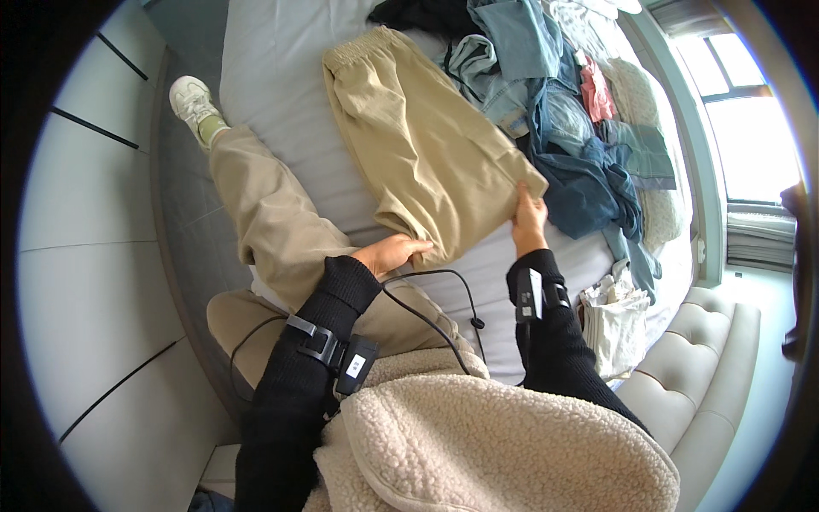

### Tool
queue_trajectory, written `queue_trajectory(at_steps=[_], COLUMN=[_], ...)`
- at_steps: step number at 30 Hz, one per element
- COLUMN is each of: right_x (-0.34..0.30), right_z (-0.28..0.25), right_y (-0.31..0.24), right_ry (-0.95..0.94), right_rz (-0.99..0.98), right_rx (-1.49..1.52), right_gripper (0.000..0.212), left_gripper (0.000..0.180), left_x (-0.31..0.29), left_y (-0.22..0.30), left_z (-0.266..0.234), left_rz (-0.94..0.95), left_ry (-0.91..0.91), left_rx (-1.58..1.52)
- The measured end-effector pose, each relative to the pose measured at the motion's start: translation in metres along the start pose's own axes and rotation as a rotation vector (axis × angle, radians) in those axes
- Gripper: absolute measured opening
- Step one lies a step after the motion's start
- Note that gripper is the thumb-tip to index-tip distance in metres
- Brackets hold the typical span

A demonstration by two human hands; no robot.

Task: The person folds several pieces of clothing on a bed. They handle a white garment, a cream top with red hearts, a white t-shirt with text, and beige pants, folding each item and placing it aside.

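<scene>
Clothes heap point(580, 128) probably crowds bed's point(273, 77) right.

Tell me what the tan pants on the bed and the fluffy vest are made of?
The tan pants look like soft woven cotton, matte, creasing gently under the left hand and right hand; the exact fibre can't be told. The fluffy vest looks like cream fleece, with a curly, nubby pile, probably synthetic.

The tan trousers point(426, 149) are lying as soft, matt woven cloth on the smooth pale bed sheet point(273, 77). Beside them, faded denim point(512, 51) is looking coarser. The cream fleece point(478, 444) is showing nubbly, and the bench point(717, 358) is gleaming like tufted leather.
</scene>
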State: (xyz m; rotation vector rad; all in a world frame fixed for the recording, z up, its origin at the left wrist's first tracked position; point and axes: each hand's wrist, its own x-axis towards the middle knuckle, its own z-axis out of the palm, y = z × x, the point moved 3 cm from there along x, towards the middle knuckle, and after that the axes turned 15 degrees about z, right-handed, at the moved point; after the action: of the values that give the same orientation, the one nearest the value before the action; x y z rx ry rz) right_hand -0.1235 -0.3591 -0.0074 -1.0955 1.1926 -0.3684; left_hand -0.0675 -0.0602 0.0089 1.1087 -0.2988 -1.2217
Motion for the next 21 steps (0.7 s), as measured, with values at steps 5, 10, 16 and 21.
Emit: queue_trajectory(at_steps=[5,10,16,21], right_x=[0.012,-0.025,-0.053,-0.063], right_z=[-0.049,-0.039,-0.009,-0.042], right_y=[-0.001,0.061,0.09,0.057], right_ry=[0.101,-0.126,0.026,0.079], right_rz=[0.043,0.396,0.236,-0.262], right_rx=[0.071,0.133,-0.086,-0.339], right_gripper=[0.039,0.064,0.051,0.033], left_gripper=[0.044,0.046,0.038,0.03], left_x=[0.004,0.01,0.014,0.007], left_y=[-0.016,-0.015,-0.01,-0.001], left_z=[0.006,-0.011,-0.028,-0.032], left_rz=[-0.039,0.039,0.207,0.203], left_ry=[-0.248,-0.091,0.323,0.542], left_rx=[0.263,0.483,0.213,0.279])
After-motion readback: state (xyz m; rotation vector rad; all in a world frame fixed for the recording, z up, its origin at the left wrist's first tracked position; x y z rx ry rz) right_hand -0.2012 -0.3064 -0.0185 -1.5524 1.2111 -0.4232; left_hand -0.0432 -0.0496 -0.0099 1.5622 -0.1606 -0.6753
